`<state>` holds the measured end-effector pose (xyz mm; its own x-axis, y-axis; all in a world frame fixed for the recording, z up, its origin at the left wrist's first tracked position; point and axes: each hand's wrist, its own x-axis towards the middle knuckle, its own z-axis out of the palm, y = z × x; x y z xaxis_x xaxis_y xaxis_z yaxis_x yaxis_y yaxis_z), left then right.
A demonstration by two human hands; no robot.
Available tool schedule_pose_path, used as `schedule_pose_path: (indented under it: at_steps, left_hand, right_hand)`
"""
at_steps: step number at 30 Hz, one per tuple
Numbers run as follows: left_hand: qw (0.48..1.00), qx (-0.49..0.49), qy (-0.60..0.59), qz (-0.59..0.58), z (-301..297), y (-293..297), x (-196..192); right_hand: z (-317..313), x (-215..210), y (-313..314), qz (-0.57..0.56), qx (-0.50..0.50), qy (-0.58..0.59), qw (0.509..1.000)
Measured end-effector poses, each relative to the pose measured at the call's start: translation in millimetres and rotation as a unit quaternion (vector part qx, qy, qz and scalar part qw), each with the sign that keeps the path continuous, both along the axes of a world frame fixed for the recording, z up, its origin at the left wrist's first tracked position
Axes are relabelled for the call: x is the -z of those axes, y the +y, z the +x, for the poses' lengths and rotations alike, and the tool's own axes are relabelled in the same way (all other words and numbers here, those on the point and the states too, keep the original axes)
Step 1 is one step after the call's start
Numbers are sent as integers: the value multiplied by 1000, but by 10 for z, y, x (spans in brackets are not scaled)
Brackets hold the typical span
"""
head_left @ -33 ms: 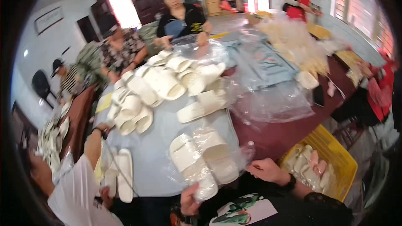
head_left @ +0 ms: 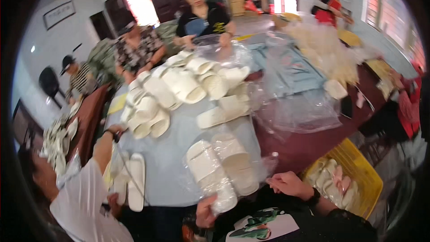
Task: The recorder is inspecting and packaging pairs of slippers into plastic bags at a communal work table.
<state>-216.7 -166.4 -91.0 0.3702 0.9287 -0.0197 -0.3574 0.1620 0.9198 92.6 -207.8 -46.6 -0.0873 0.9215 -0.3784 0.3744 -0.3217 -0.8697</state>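
A pair of cream slippers point(head_left: 206, 166) in clear plastic lies at the near edge of the table, toes pointing away from me. My left hand point(head_left: 207, 210) grips the heel end of the left slipper through the film, thumb on top. Beside the right slipper point(head_left: 237, 170), my right hand point(head_left: 291, 184) has its fingers curled and pressed together, close to the loose film. Whether it pinches an edge of that film is hidden. Farther off, a heap of cream slippers point(head_left: 183, 85) covers the far middle of the table, with a single slipper point(head_left: 219, 115) lying nearer me.
A yellow crate point(head_left: 360, 170) with wrapped slippers stands low at my right. Flat blue-grey bags point(head_left: 286, 69) and clear film point(head_left: 304, 114) lie at the far right. At my left, a co-worker in white point(head_left: 85, 206) reaches over more slippers point(head_left: 136, 181). Other people surround the table.
The whole view has shifted slightly, so everything sits a little farther right in the picture. Both hands keep nearly the same place against the wrapped slippers.
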Motion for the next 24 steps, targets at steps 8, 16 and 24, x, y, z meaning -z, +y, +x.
schedule_pose_path:
  at_steps: [8, 16, 24]
  left_hand:
    - [963, 97, -132, -215, 81, 83, -125]
    - [925, 46, -354, -131, 713, 187, -261]
    - [947, 49, -314, -45, 1238, 242, 99]
  right_hand:
    - [-355, -86, 145, 1, 71, 345, 936]
    - [-481, 16, 552, 10, 152, 579, 801]
    - [-500, 108, 529, 150, 289, 281, 903]
